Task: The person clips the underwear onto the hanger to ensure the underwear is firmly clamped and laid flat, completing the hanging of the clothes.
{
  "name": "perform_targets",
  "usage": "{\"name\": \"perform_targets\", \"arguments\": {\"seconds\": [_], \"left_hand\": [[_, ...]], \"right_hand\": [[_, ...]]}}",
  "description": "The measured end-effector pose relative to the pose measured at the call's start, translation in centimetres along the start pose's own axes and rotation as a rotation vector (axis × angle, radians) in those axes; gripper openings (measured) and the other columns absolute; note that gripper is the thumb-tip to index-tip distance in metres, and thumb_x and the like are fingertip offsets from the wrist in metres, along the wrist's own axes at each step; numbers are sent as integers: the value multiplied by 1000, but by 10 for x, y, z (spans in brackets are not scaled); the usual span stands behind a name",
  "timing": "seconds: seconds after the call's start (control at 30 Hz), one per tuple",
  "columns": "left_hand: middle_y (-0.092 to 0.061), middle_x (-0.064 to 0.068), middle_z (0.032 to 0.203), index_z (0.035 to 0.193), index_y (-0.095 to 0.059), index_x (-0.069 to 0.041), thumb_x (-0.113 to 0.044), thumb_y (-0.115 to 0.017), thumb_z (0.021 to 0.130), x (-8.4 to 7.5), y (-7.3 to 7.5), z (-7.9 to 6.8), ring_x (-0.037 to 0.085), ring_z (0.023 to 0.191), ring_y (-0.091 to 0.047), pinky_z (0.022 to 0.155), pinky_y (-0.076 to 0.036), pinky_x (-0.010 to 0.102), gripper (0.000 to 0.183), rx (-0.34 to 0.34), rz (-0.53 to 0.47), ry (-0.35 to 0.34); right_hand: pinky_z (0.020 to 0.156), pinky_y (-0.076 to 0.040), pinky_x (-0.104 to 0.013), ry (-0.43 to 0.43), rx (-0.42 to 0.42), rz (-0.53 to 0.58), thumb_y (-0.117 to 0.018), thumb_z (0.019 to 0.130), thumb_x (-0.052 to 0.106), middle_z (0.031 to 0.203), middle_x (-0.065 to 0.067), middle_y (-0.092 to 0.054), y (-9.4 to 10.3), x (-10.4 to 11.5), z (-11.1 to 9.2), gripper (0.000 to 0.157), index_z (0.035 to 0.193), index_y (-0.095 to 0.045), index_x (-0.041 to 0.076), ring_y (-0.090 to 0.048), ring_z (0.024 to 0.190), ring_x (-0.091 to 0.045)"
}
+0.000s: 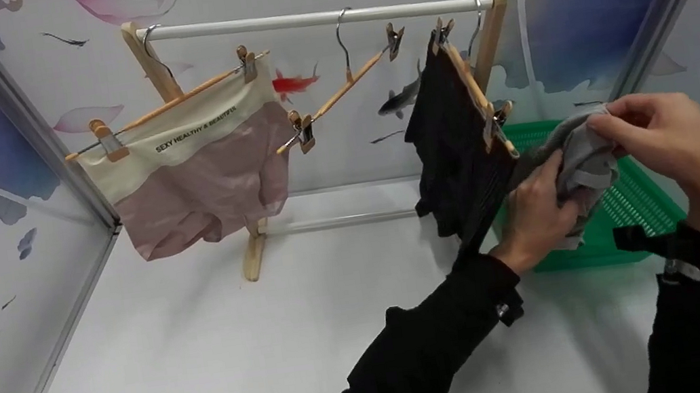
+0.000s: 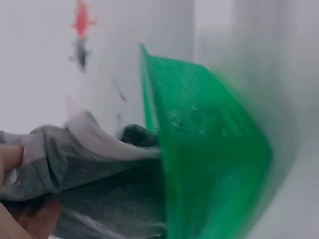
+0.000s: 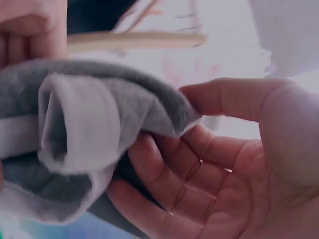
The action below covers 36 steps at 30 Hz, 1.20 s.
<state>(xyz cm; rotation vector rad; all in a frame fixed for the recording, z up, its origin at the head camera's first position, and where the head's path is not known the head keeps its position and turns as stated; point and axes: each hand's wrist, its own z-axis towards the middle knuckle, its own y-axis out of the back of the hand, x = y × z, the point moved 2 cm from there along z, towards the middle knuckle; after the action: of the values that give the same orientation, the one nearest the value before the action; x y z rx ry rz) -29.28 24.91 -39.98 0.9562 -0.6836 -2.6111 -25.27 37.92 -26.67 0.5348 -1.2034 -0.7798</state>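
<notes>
A grey cloth garment with pale trim, bunched up, is held between both hands above the green basket. My left hand grips its lower left side; in the left wrist view part of the grey cloth hangs at the basket's rim. Between thumb and fingertips my right hand pinches the upper right corner. The right wrist view shows that pinched corner and a rolled pale edge beside it. The folds hide the garment's full shape.
Behind the hands stands the green basket. A rack with a white rod carries pink-and-cream underpants, a bare clip hanger and a black garment, which hangs close to my left hand. Printed walls enclose the white table.
</notes>
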Motion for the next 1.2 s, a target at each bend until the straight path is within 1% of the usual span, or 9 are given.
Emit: {"name": "perform_targets", "arguments": {"seconds": [0.13, 0.27, 0.37, 0.53, 0.6, 0.73, 0.87, 0.97, 1.2], "left_hand": [[-70, 8, 125, 142, -56, -5, -7, -70, 95, -8, 20, -7, 5, 104, -67, 86, -43, 7, 49, -1, -95, -47], [-73, 5, 115, 138, -60, -5, -9, -70, 96, -12, 43, -15, -4, 92, -65, 77, -44, 6, 43, 44, -167, -67], [-73, 4, 110, 137, -59, -3, -9, -69, 96, -13, 64, -22, -8, 84, -60, 73, -45, 6, 42, 84, -227, -90], [-73, 1, 103, 134, -62, -4, -8, -71, 94, -15, 106, -35, -10, 83, -59, 74, -46, 6, 41, 111, -225, -141], [-73, 0, 102, 134, -63, -5, -9, -71, 95, -13, 125, -41, -10, 84, -61, 76, -47, 7, 40, 132, -231, -149], [-74, 0, 101, 134, -63, -5, -11, -72, 95, -2, 162, -57, -9, 85, -63, 76, -50, 10, 41, 182, -250, -126], [-75, 4, 99, 133, -64, -3, -8, -73, 94, 19, 199, -78, -4, 83, -66, 73, -52, 15, 41, 204, -285, -74], [-75, 7, 98, 132, -65, -2, -4, -72, 93, 37, 226, -94, 3, 84, -69, 71, -54, 20, 40, 198, -286, -31], [-76, 9, 101, 125, -70, -1, 8, -70, 88, 81, 293, -114, 15, 89, -72, 72, -57, 22, 38, 219, -74, -4]], "right_hand": [[61, -41, -9, 39, -136, -37, -57, 104, 33, 86, 5, -60, -3, 12, -19, 46, 118, -65, -9, -52, 67, 3], [63, -37, -8, 67, -220, -40, -59, 103, 30, 83, 14, -56, -7, 21, -28, 42, 114, -67, -10, -49, 68, 5], [65, -37, -8, 86, -263, -16, -61, 102, 27, 81, 22, -53, -11, 31, -32, 39, 113, -69, -9, -49, 69, 4], [65, -39, -7, 131, -301, 31, -64, 100, 26, 78, 25, -55, -23, 51, -36, 35, 109, -72, -6, -51, 68, 3], [63, -40, -7, 159, -298, 57, -65, 100, 27, 76, 24, -58, -30, 59, -37, 32, 105, -72, -4, -54, 66, 3], [62, -43, -9, 226, -252, 116, -66, 100, 26, 78, 13, -64, -48, 70, -42, 28, 101, -73, -1, -58, 66, -1], [59, -45, -12, 283, -174, 197, -67, 100, 22, 79, 1, -66, -78, 77, -47, 21, 97, -73, 1, -58, 65, -7], [56, -43, -16, 291, -110, 251, -67, 100, 19, 78, -3, -65, -106, 83, -47, 18, 94, -73, 3, -55, 64, -11], [57, -44, -20, 342, 5, 360, -68, 99, 16, 77, -3, -62, -187, 110, -42, 14, 95, -71, 4, -54, 65, -16]]}}
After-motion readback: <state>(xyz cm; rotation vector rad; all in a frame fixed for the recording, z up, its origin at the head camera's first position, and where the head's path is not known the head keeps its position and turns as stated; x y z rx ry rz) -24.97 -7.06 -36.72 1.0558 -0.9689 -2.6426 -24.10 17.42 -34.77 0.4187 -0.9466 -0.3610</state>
